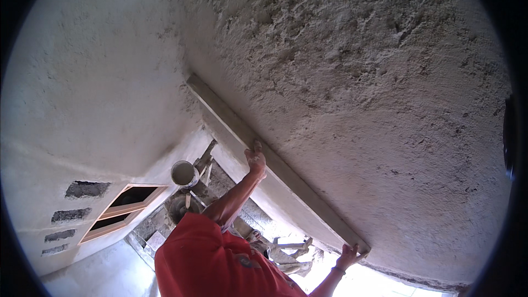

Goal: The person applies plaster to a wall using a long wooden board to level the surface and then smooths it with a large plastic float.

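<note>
1. Overhead, against the rough plastered ceiling (385, 77), a long straightedge (275, 165) lies flat, its long axis running from upper left to lower right.
2. Left hand (256, 160) grips its middle.
3. Right hand (348, 254) clasps the lower-right end.
4. Below, a bucket (184, 173) stands on the scaffold.

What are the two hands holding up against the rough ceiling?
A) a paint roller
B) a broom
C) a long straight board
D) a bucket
C: the left hand and the right hand both grip a long straight board pressed flat against the rough plastered ceiling; the bucket sits apart, below.
</note>
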Motion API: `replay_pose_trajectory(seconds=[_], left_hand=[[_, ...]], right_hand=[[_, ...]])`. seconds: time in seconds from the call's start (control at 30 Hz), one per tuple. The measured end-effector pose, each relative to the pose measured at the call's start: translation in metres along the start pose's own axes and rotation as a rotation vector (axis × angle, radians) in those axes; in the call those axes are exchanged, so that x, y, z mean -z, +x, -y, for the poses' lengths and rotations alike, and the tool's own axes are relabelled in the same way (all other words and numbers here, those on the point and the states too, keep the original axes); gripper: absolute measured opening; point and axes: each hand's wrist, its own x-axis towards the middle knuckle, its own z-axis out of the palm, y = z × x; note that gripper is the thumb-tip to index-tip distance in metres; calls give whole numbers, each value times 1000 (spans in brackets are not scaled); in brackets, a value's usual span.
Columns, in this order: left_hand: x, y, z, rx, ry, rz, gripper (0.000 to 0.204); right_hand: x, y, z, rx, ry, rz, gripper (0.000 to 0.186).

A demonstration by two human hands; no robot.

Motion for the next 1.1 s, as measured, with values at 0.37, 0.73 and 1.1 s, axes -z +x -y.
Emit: replay_pose_trajectory(seconds=[0.37,0.73,1.1], left_hand=[[-21,-87,-106,-108,-33,72,53],[-24,-75,-93,-83,33,75,56],[3,-57,-116,64,-321,186,55]], right_hand=[[50,38,68,398,-321,-24,60],[0,-47,155,748,-1186,-124,61],[-10,-21,140,1071,-1238,-28,46]])
